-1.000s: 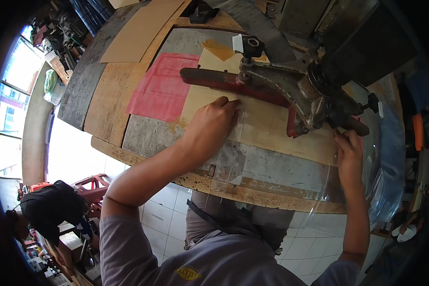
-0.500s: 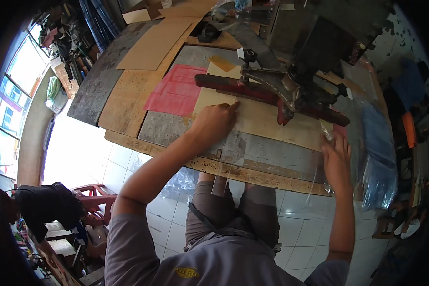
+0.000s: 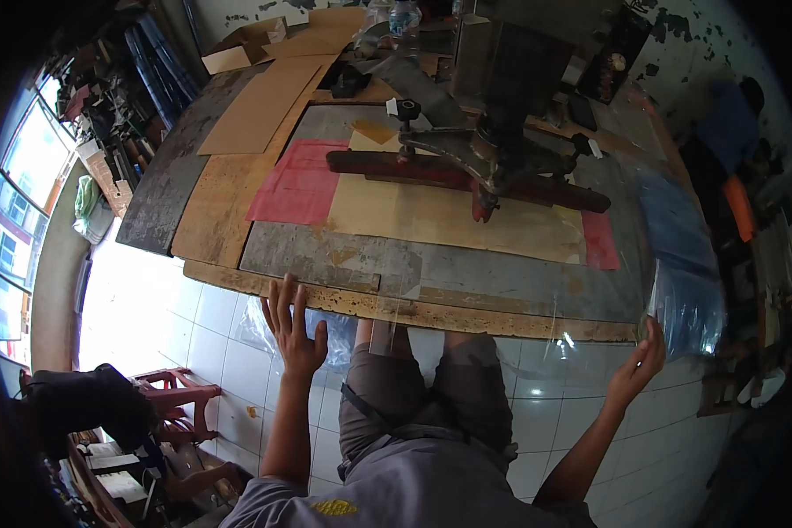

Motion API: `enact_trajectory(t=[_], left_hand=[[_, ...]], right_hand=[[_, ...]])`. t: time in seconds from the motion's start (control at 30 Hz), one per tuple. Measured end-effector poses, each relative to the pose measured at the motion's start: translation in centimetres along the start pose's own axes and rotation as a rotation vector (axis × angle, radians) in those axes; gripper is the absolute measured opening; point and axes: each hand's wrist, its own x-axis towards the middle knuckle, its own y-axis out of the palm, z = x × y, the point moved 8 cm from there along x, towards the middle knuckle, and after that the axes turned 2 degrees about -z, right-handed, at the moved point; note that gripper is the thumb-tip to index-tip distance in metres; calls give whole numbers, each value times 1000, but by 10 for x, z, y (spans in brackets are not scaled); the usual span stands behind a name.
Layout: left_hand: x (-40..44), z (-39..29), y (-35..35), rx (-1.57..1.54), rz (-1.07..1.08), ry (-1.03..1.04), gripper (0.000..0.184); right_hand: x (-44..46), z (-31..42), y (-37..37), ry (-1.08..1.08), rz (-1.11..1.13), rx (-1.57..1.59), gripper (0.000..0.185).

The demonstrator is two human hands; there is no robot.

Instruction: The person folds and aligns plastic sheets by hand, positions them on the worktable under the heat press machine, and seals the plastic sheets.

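My left hand (image 3: 296,334) is at the table's front edge, fingers stretched and thumb apart, holding nothing. At the front right corner, my right hand (image 3: 635,365) has its fingers extended beside the table edge and the clear film; whether it touches them I cannot tell. A clear plastic sheet (image 3: 394,312) lies over the table front and hangs past the edge. Behind it, a pale yellow sheet (image 3: 449,220) lies over red material (image 3: 295,180) showing at both ends. A machine's long dark red bar (image 3: 396,165) sits over the yellow sheet, hiding part of it.
The worn wooden front edge (image 3: 343,301) borders the grey table plate (image 3: 282,251). Cardboard (image 3: 264,101) lies at the back left. Blue-tinted plastic sheets (image 3: 682,264) hang at the right. Another person (image 3: 88,405) is at the lower left, beside a red stool (image 3: 180,400).
My left hand has moved off the yellow sheet, back and left to the front edge. My right hand has left the sheet's right end and drawn back to the corner. The view has shifted.
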Motion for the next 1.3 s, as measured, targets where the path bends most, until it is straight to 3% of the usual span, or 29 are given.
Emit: enact_trajectory(t=[0.3, 0.57, 1.3], left_hand=[[-19, 5, 42, -58, -393, -104, 64], [-25, 14, 45, -29, -340, -72, 63], [-26, 15, 47, -35, -378, -51, 62]], right_hand=[[-12, 23, 38, -27, 106, -203, 42], [-18, 18, 47, -69, -34, -110, 41], [-21, 13, 50, -61, -53, -85, 40]])
